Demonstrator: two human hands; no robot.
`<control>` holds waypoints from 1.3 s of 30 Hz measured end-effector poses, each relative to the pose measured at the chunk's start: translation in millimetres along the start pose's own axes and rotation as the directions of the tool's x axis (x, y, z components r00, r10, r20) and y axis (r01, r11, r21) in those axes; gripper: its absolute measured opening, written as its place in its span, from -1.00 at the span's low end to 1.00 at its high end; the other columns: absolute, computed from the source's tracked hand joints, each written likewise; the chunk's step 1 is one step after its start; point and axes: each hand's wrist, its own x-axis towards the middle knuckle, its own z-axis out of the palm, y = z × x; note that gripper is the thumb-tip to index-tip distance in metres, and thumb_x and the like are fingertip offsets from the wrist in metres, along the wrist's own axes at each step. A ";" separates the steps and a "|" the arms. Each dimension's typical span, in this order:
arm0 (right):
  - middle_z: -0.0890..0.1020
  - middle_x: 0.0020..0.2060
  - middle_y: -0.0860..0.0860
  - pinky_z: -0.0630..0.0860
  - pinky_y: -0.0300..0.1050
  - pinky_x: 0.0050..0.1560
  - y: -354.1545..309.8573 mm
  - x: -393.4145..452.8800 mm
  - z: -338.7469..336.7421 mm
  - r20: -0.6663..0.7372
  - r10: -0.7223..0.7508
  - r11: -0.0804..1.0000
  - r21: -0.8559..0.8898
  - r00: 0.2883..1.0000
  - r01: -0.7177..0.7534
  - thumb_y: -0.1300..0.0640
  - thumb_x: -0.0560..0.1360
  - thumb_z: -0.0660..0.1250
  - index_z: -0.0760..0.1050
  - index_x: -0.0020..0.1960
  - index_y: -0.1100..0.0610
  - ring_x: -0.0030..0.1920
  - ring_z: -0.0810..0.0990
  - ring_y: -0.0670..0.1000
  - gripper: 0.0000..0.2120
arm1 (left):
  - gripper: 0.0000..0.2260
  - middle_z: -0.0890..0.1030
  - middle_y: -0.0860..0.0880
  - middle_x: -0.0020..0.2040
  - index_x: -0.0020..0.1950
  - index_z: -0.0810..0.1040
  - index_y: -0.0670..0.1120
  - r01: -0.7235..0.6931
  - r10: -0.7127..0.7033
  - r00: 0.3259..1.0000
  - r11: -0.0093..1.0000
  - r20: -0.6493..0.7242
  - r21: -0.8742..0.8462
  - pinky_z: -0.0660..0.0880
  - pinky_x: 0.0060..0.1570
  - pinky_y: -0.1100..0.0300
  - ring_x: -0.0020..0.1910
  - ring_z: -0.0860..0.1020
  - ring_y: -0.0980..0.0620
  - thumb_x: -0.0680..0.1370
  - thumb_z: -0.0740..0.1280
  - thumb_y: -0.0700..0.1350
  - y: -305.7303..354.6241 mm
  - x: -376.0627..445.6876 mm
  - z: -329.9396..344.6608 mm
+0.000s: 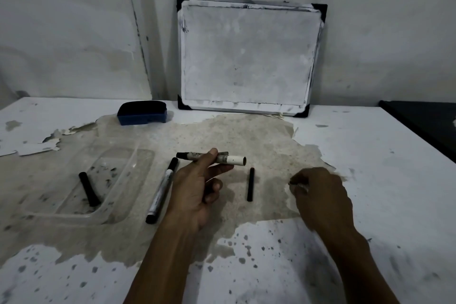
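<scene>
My left hand holds a white marker barrel sideways above the table, thumb and fingers pinching it; its black cap points left and its right end is open and hollow. A thin black ink stick lies on the table just right of that hand. My right hand rests on the table to the right with curled fingers that pinch something small; what it is I cannot make out. A second capped marker lies left of my left hand.
A clear plastic tray at the left holds another black stick. A blue eraser sits at the back left. A smudged whiteboard leans against the wall. The table's white coating is peeled and ink-spotted.
</scene>
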 end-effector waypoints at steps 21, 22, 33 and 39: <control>0.68 -0.32 -0.07 0.59 -0.34 -0.19 -40.3 -21.6 3.0 -0.192 -0.293 0.842 0.411 0.936 0.348 0.22 0.21 0.63 0.67 -0.11 0.13 -0.35 0.59 -0.29 -0.72 | -0.81 0.76 -0.09 -0.18 -0.05 0.69 -0.15 -0.237 0.235 0.971 0.915 0.045 0.327 0.34 -0.44 0.21 -0.54 0.42 0.04 0.54 0.42 -0.03 -8.1 -3.1 2.3; 0.68 -0.32 -0.07 0.58 -0.38 -0.18 -40.3 -21.7 3.8 -0.196 -0.295 0.839 0.415 0.935 0.352 0.22 0.20 0.64 0.66 -0.11 0.14 -0.36 0.58 -0.33 -0.71 | -0.81 0.76 -0.09 -0.19 -0.05 0.69 -0.17 -0.245 0.242 0.969 0.911 0.051 0.331 0.33 -0.47 0.23 -0.55 0.42 0.04 0.55 0.42 -0.04 -7.8 -3.0 2.3; 0.69 -0.39 0.16 0.65 -0.10 -0.35 -41.4 -19.4 -1.5 0.040 -0.142 0.553 0.832 0.989 0.046 0.37 0.25 0.56 0.59 -0.17 0.31 -0.40 0.70 0.10 -0.80 | -0.90 0.73 -0.10 -0.22 -0.08 0.63 -0.19 -0.378 0.324 0.918 0.890 0.229 0.257 0.27 -0.58 0.32 -0.57 0.42 0.07 0.58 0.36 -0.19 1.4 -3.5 -2.1; 0.68 -0.33 0.32 0.65 -0.08 -0.37 -48.6 -25.2 -2.6 0.344 -0.175 0.380 0.888 0.923 -0.259 0.28 0.26 0.50 0.57 -0.08 0.40 -0.39 0.69 0.20 -0.70 | -0.82 0.66 -0.04 -0.36 -0.04 0.58 -0.25 -0.433 0.333 0.872 0.867 0.360 0.245 0.32 -0.58 0.27 -0.56 0.46 0.08 0.52 0.36 -0.13 10.3 -5.3 -10.1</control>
